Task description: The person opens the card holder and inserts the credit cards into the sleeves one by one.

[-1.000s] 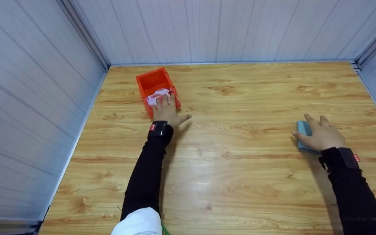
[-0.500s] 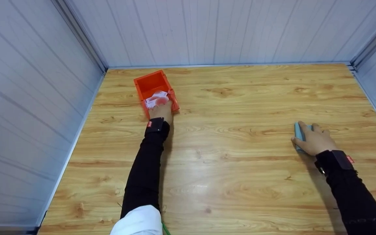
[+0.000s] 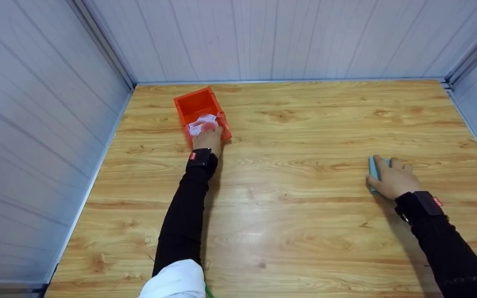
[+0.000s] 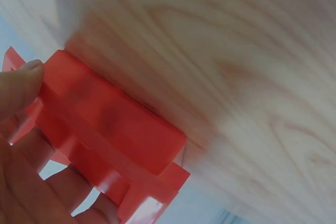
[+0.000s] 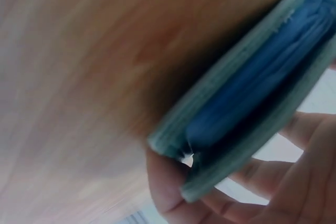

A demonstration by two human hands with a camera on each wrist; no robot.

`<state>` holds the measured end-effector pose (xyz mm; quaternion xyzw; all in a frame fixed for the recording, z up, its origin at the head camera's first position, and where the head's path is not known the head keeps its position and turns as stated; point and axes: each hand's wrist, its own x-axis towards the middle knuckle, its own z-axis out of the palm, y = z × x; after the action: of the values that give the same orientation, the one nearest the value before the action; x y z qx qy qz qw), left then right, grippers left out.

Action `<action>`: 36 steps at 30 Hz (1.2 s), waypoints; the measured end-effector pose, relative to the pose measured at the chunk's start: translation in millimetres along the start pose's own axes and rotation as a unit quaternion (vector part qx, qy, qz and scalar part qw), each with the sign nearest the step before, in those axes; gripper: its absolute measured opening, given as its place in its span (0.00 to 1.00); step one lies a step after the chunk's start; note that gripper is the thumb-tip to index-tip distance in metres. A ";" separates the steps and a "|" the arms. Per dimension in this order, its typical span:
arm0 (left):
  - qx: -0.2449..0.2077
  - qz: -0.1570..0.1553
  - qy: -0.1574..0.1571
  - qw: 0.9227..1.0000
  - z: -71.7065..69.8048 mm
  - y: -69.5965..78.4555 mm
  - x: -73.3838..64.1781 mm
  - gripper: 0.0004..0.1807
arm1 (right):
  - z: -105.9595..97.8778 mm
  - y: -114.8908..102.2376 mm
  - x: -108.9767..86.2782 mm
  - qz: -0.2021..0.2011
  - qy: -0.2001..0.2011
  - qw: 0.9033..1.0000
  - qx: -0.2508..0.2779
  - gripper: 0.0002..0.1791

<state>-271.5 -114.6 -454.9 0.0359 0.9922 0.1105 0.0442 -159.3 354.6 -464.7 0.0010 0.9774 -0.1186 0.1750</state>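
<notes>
At the far left of the table, an orange-red open-top box stands askew in the head view. My left hand grips its near wall; the left wrist view has the thumb at one end of the wall and the fingers hooked over the rim. White-and-pink printed pieces lie inside the box, partly hidden by that hand. On the right, my right hand holds a teal folded wallet. The right wrist view shows blue inner sleeves between its covers, with thumb and fingers around it.
The wood-patterned table is bordered by white panel walls at the back, left and right. A thin green cord shows beside the left sleeve at the front edge.
My left fingers, spread over the box before, have curled onto its near wall. The right hand has come down around the wallet, which has shifted slightly left.
</notes>
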 end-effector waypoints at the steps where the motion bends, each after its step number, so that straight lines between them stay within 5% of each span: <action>1: 0.003 0.003 -0.001 1.000 0.1 2.3 -0.1 0.17 | 0.4 -1.6 -0.2 -0.002 0.001 1.000 0.001 0.45; 15: 0.023 0.057 0.000 0.998 7.4 43.7 -9.8 0.17 | 11.4 -32.8 -3.3 -0.054 0.024 0.998 -0.028 0.43; 36: 0.080 0.127 -0.020 0.989 31.4 108.8 -2.5 0.18 | 44.1 -123.2 -6.6 -0.130 0.103 0.985 -0.051 0.42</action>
<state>-259.4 -2.2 -461.0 0.1668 0.9843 0.0344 0.0466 -143.4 224.9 -474.1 -0.1226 0.9868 -0.0896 0.0559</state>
